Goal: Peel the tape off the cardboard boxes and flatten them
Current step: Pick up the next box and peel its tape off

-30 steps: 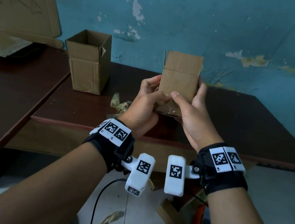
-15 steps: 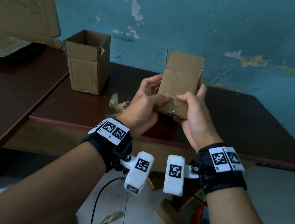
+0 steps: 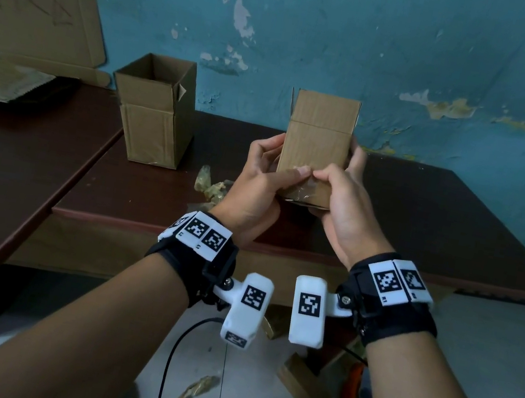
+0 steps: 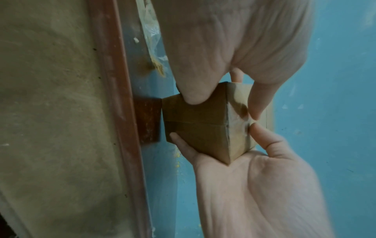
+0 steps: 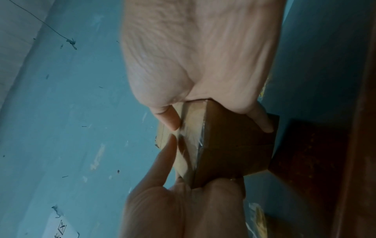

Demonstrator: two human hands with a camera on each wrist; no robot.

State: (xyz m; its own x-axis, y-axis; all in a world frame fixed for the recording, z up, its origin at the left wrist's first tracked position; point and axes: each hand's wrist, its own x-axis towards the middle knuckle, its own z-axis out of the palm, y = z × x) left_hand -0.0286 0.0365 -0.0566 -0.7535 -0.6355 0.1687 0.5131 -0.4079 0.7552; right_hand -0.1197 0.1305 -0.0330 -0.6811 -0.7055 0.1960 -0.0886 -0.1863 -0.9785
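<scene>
Thumbs of left hand point(image 3: 258, 186) and right hand point(image 3: 345, 205) seemingly meet on small box point(image 3: 318, 138).

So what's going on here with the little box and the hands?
A person holds a small cardboard box up over the dark table with both hands. The left hand and right hand grip its sides, and both thumbs meet on the clear tape near its bottom edge, apparently picking at it. The tape is still stuck on. A second, open box stands on the table to the left.
</scene>
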